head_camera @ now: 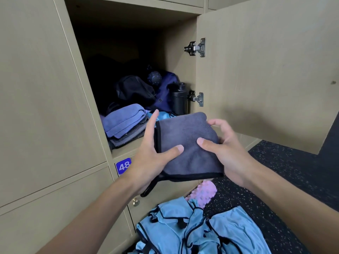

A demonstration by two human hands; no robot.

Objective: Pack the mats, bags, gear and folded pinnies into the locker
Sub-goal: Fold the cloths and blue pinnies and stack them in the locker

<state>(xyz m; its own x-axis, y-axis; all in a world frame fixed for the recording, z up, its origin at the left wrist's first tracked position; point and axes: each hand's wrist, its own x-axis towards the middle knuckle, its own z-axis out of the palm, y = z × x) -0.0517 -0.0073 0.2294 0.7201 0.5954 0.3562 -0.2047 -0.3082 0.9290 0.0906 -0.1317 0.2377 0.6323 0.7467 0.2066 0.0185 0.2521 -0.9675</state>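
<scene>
Two-handed, holds a folded grey towel (187, 143) at the mouth of the open locker (126, 147). Shows inside, from left, folded cloths (124, 123), dark bags (135, 90), bottle (178, 100). Clasps towel's left edge with left hand (153, 156), thumb on top, fingers straight along the side; pinches right edge with right hand (226, 152), fingers curled. Stands over blue pinnies (183, 226) and pink roller (204, 193) on the floor (275, 171).

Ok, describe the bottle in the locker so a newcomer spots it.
Look into the open locker above the blue 48 tag. Against its right wall, beside the lower hinge, stands the bottle. It alone is an upright cylinder among soft bags and folded cloths.
</scene>
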